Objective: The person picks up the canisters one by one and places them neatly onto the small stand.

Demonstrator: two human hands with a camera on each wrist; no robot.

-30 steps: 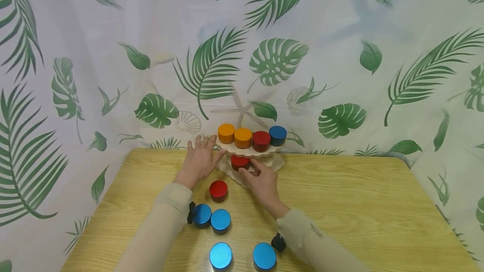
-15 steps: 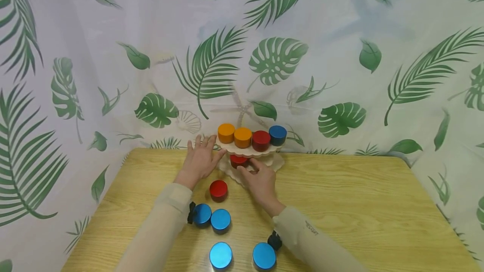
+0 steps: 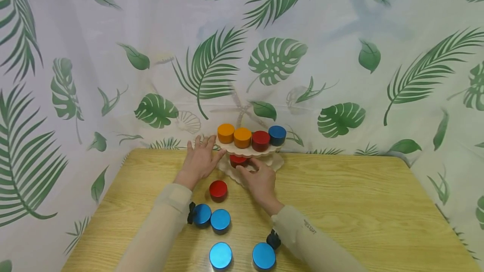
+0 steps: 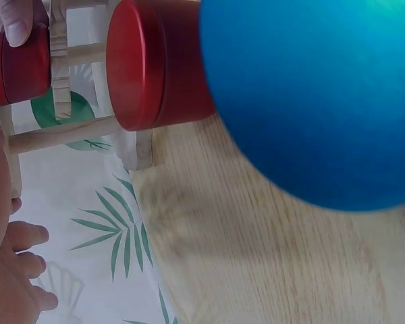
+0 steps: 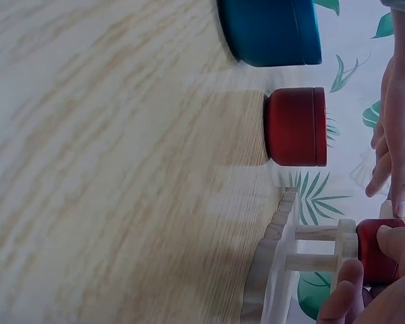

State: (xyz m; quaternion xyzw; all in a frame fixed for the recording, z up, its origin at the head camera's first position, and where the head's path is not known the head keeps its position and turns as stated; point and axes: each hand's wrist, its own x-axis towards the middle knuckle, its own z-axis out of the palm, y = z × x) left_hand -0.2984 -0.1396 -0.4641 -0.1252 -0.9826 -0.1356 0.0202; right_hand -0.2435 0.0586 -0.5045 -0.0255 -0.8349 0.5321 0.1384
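Note:
A tiered wooden stand (image 3: 277, 162) with scalloped edges stands at the back of the table. My right hand (image 3: 261, 181) pinches a red round tin (image 3: 238, 161) on the tier below the top one; the thumb presses its side in the right wrist view. The upper tier partly hides this tin in the head view. My left hand (image 3: 200, 160) rests at the stand's left side, fingers spread and thumb at the top tier's edge. Up on the top tier sit two orange tins (image 3: 242, 137), a red tin (image 3: 261, 141) and a blue tin (image 3: 277, 135).
In front of the stand, another red tin (image 3: 218, 191) stands on the wooden table (image 3: 340, 205). Several blue tins (image 3: 220, 221) are spread nearer the front, between the forearms. A leaf-patterned cloth (image 3: 340, 74) hangs close behind the stand.
My right hand has shifted slightly left and back with the red tin, which now sits further under the top tier. The left hand has stayed in place.

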